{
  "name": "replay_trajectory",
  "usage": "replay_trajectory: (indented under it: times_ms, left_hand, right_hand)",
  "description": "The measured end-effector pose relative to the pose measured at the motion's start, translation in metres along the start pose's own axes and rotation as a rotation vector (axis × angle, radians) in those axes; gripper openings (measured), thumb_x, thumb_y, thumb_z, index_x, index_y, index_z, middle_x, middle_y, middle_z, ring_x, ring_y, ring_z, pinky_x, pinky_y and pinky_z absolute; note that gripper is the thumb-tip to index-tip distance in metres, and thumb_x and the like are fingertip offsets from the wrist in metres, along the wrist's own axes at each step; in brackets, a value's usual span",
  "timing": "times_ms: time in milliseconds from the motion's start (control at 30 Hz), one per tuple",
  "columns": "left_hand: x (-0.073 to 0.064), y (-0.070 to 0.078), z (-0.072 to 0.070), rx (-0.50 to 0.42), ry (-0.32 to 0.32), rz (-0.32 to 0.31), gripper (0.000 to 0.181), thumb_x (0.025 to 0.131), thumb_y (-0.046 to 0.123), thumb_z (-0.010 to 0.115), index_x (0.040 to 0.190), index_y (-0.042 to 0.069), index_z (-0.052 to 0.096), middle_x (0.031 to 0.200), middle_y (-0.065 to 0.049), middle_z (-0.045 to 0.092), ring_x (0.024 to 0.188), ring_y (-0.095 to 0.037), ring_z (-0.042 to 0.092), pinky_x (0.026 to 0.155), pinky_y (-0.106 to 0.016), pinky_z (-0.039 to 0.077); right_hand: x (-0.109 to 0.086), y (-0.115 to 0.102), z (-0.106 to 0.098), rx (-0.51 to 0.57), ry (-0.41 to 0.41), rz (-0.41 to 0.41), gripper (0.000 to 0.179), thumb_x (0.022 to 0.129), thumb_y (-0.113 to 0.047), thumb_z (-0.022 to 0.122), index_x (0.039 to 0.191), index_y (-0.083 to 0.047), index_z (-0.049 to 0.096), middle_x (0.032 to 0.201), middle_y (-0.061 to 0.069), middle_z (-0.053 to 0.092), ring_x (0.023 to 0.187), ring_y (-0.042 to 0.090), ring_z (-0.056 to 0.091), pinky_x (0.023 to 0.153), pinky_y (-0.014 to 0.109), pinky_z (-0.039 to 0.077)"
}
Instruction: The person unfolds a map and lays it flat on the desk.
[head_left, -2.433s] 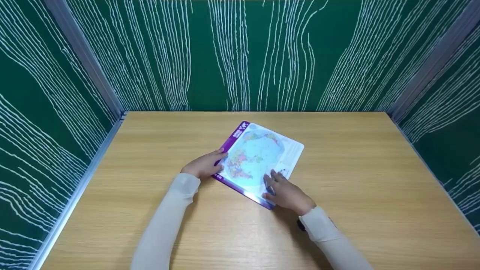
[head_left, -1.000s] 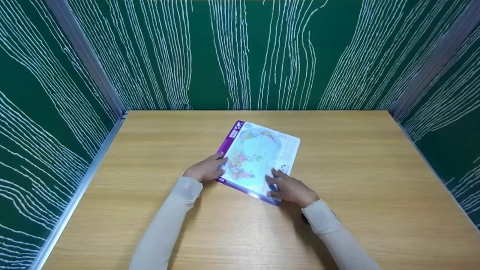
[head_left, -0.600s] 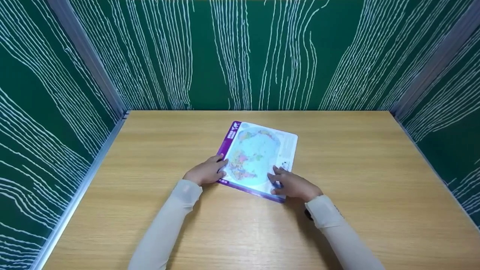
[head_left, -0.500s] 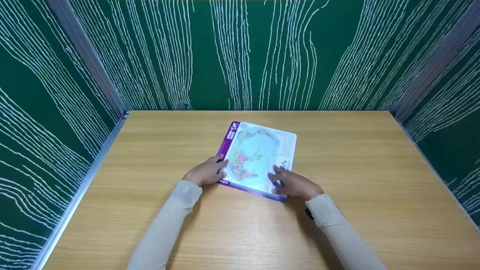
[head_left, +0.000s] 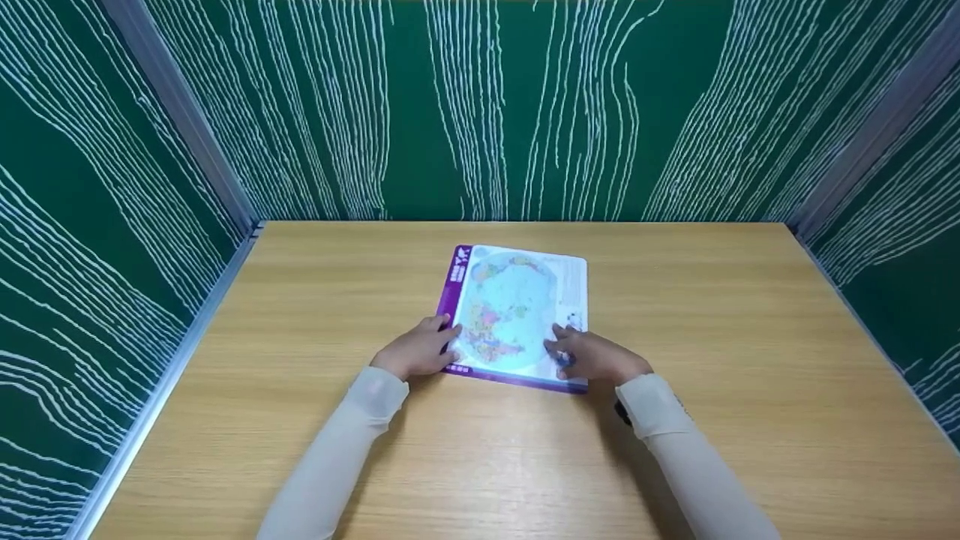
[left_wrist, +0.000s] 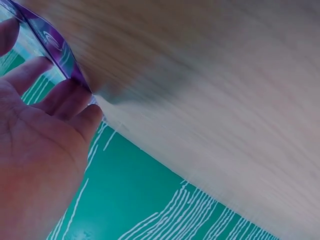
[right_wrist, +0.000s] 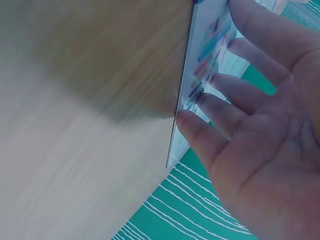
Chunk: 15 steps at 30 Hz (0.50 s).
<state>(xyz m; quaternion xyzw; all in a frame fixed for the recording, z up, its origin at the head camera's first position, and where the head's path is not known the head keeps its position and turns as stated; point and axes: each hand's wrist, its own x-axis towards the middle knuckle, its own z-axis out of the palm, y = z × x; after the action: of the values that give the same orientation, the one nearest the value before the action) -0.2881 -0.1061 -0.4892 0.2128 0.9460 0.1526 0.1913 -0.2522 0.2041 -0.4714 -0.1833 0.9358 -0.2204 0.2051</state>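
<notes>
A world map sheet [head_left: 512,307] with purple strips along its left and near edges lies on the wooden table, nearly square to the viewer. My left hand [head_left: 420,349] has its extended fingers touching the lower left edge; in the left wrist view, the fingertips rest along the purple strip [left_wrist: 57,47]. On the lower right part of the map, my right hand [head_left: 600,356] lays its spread fingertips. The right wrist view has those fingers [right_wrist: 235,90] nearly straight, touching the printed face with the palm held off it. Each hand covers a bit of the sheet.
The light wood table [head_left: 480,465] runs back to a dark green wall [head_left: 416,112] with white wavy lines. Similar green panels stand at left and right, with grey metal posts [head_left: 180,112] in the corners. A dark object [head_left: 622,412] sits at the right cuff.
The map has turned counterclockwise from a slanted position to nearly straight. The right hand has moved up and right with its corner; the left hand has shifted slightly right.
</notes>
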Motion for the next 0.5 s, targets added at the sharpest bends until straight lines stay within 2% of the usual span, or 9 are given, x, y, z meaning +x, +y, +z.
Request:
replay_trajectory:
  times_ms: [100, 367, 500]
  left_hand:
    - [-0.0014, 0.0024, 0.0015, 0.023, 0.001, 0.001, 0.060, 0.100, 0.041, 0.045, 0.153, 0.023, 0.025, 0.163, -0.007, 0.012, 0.150, -0.030, 0.011, 0.119, -0.047, 0.021]
    - [-0.0039, 0.0076, 0.0033, 0.077, 0.010, 0.019, 0.061, 0.100, 0.042, 0.045, 0.153, 0.018, 0.026, 0.161, -0.014, 0.016, 0.149, -0.033, 0.014, 0.118, -0.048, 0.026]
    - [-0.0056, 0.0072, 0.0041, 0.073, 0.018, 0.035, 0.062, 0.099, 0.042, 0.047, 0.153, 0.016, 0.027, 0.160, -0.016, 0.017, 0.148, -0.035, 0.014, 0.118, -0.049, 0.025]
  right_hand:
    - [0.0020, 0.0011, -0.0022, -0.006, -0.004, 0.010, 0.059, 0.089, -0.009, 0.067, 0.144, -0.015, 0.045, 0.159, 0.011, 0.024, 0.146, 0.037, 0.017, 0.112, 0.052, 0.031]
    - [0.0060, 0.0018, -0.0058, 0.030, -0.003, 0.076, 0.060, 0.090, -0.002, 0.063, 0.144, -0.022, 0.045, 0.160, 0.005, 0.023, 0.148, 0.033, 0.014, 0.116, 0.054, 0.020]
    - [0.0079, 0.0029, -0.0078, -0.030, -0.010, 0.063, 0.060, 0.091, 0.003, 0.057, 0.145, -0.020, 0.043, 0.160, 0.007, 0.022, 0.147, 0.034, 0.015, 0.116, 0.054, 0.022]
